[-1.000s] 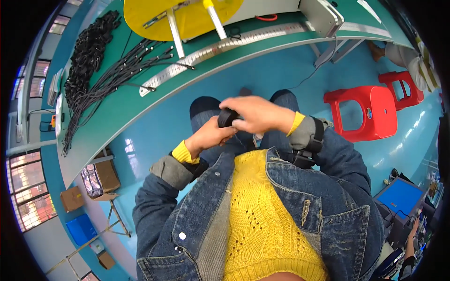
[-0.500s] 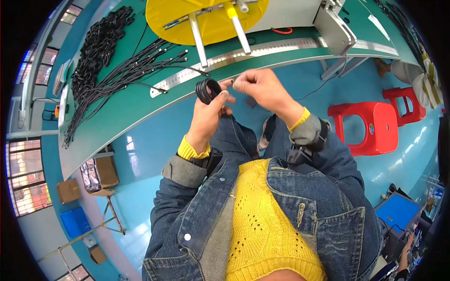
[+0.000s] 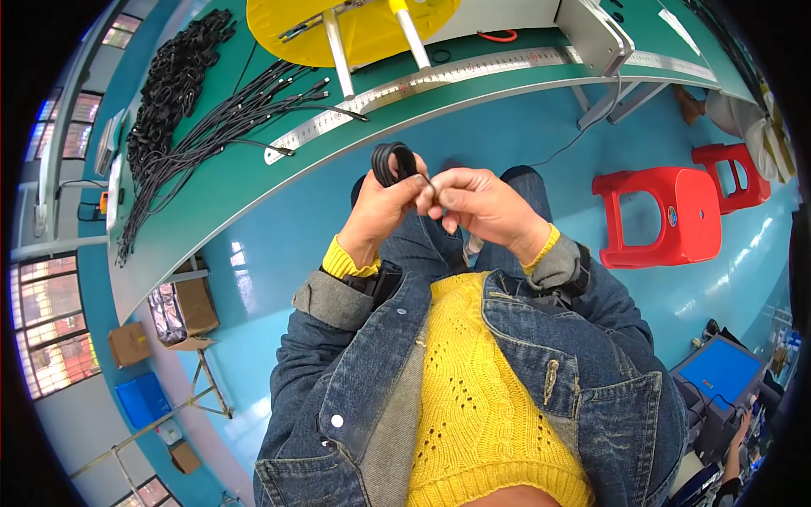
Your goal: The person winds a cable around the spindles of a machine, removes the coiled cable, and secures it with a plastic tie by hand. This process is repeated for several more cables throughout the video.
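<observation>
In front of my lap, my left hand (image 3: 377, 209) is closed around a small coil of black cable (image 3: 385, 162), whose loops stand up above the fingers. My right hand (image 3: 494, 204) meets it at the right side of the coil, thumb and fingers pinched together. A thin dark strand shows between the two hands; what the right fingertips grip is mostly hidden. Several straight black cables (image 3: 211, 127) with plug ends lie on the green bench beyond, close to a long steel ruler (image 3: 312, 128).
A yellow round-topped device with metal posts (image 3: 355, 34) stands on the bench (image 3: 186, 203), beside a heap of coiled black cables (image 3: 173, 97). A grey metal bracket (image 3: 596, 38) holds the ruler's right part. Red stools (image 3: 663, 215) stand at right, cardboard boxes (image 3: 129, 344) at left.
My right hand has come down and leftward from above and now touches the left hand. The coil has shifted slightly right. My view has moved a little, and my knees show more.
</observation>
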Demonstrator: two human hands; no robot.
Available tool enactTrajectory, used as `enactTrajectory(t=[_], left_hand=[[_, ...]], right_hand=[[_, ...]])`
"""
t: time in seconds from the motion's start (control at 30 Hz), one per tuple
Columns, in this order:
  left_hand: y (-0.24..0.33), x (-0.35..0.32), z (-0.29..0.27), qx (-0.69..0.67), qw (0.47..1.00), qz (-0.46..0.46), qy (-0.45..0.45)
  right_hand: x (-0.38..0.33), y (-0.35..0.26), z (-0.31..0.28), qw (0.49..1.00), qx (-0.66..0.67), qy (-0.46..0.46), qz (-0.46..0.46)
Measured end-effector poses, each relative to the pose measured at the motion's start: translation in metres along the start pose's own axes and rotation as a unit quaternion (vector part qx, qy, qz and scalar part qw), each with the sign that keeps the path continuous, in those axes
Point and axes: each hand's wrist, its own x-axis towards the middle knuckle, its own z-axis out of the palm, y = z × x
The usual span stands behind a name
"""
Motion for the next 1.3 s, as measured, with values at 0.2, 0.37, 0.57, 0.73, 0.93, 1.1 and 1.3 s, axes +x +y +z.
enactTrajectory(t=[0.2,0.37,0.57,0.73,0.93,1.1,1.3], left_hand=[[0.011,-0.006,0.009,0.117,0.987,-0.107,-0.018],[0.01,-0.008,0.021,0.267,0.958,-0.095,-0.031],[0.011,0.0,0.029,0.386,0.915,-0.108,-0.034],[0.011,0.001,0.024,0.305,0.949,-0.057,-0.062],[0.019,-0.01,0.014,-0.094,0.964,-0.228,-0.101],[0.011,-0.003,0.003,-0.113,0.919,-0.312,-0.213],[0.014,-0.015,0.01,-0.16,0.965,-0.183,-0.098]], right_hand=[[0.0,-0.045,-0.003,0.926,-0.374,0.046,0.018],[0.007,-0.068,0.005,0.824,-0.565,0.001,-0.038],[0.015,-0.063,0.012,0.579,-0.784,-0.084,-0.209],[0.022,-0.051,0.003,0.733,-0.674,-0.047,-0.077],[0.005,-0.031,-0.021,0.987,-0.143,0.03,0.073],[0.008,-0.047,0.005,0.75,-0.65,-0.021,-0.116],[0.009,-0.04,-0.006,0.693,-0.72,0.0,-0.041]])
